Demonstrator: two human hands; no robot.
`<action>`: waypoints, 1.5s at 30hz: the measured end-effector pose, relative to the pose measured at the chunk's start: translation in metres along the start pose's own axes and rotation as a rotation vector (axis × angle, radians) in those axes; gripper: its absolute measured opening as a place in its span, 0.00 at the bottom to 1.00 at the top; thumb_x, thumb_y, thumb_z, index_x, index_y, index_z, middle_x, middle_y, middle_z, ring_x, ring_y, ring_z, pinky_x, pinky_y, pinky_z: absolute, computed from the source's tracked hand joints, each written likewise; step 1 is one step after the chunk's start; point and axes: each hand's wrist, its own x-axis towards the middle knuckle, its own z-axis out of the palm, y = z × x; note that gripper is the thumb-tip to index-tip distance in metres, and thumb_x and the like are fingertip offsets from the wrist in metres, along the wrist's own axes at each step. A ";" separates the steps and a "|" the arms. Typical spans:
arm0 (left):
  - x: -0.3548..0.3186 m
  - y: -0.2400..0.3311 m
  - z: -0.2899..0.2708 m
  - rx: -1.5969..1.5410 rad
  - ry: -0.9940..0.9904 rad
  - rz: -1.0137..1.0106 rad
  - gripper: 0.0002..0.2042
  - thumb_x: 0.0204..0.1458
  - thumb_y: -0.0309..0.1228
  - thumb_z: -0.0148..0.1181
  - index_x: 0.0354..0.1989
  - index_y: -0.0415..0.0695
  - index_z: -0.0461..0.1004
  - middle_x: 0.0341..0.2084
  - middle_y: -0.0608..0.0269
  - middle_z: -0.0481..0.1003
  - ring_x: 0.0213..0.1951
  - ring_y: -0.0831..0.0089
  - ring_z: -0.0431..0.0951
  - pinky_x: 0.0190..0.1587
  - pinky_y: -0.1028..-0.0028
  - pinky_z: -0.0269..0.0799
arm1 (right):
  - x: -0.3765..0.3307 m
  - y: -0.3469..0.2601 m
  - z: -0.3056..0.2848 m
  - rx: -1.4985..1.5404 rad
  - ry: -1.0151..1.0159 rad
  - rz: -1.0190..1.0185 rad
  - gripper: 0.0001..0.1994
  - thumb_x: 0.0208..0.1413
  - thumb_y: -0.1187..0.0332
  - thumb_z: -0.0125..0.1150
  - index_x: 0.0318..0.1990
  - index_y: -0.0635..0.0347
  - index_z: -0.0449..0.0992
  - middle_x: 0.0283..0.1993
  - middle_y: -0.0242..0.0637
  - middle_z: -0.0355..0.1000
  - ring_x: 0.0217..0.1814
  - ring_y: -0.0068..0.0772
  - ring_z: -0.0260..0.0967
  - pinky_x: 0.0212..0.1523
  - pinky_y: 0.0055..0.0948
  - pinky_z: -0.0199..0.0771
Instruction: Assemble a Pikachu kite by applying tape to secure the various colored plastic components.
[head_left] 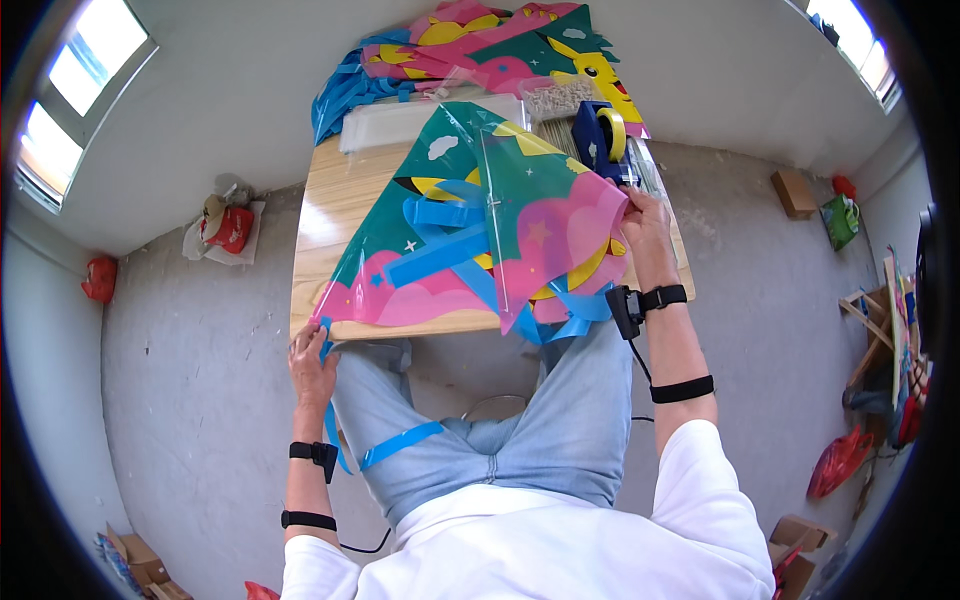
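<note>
Spread over the near part of the wooden table is a triangular kite [390, 300] of thin shiny film, green above and pink below, with yellow shapes. Its lower left corner, beside a strip of blue tail, is pinched by my left hand [312, 365] at the table's front edge. On the other side my right hand [648, 235] grips the right corner. Blue ribbon tails [437, 257] lie looped under or on the kite's middle; I cannot tell which. One blue strip [400, 443] hangs across my left thigh.
At the back are a pile of printed kites [470, 45] with blue tails [345, 95], a clear plastic box [385, 128], a tray of small pale pieces [560, 97] and a blue tape dispenser [590, 135] with yellow tape. Bags and a cardboard box [793, 193] stand on the floor.
</note>
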 end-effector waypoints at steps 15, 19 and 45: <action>0.000 -0.007 0.003 -0.033 0.013 0.000 0.25 0.33 0.19 0.67 0.47 0.39 0.76 0.50 0.54 0.72 0.54 0.55 0.70 0.59 0.61 0.63 | 0.001 -0.001 -0.004 -0.192 0.260 -0.083 0.06 0.53 0.81 0.57 0.38 0.71 0.74 0.37 0.44 0.75 0.35 0.35 0.73 0.40 0.31 0.76; 0.001 -0.005 0.002 -0.017 0.010 0.005 0.25 0.33 0.19 0.67 0.47 0.39 0.76 0.49 0.54 0.72 0.54 0.55 0.70 0.58 0.62 0.64 | 0.000 0.003 -0.002 -0.146 0.342 -0.123 0.06 0.49 0.84 0.59 0.36 0.73 0.74 0.37 0.45 0.75 0.33 0.36 0.74 0.37 0.31 0.76; -0.005 -0.009 -0.001 0.027 0.055 0.032 0.23 0.36 0.24 0.67 0.47 0.44 0.76 0.49 0.59 0.72 0.54 0.59 0.69 0.56 0.58 0.61 | 0.013 -0.014 -0.019 -1.401 0.350 -0.743 0.08 0.47 0.69 0.62 0.31 0.65 0.80 0.25 0.39 0.75 0.29 0.34 0.72 0.33 0.33 0.70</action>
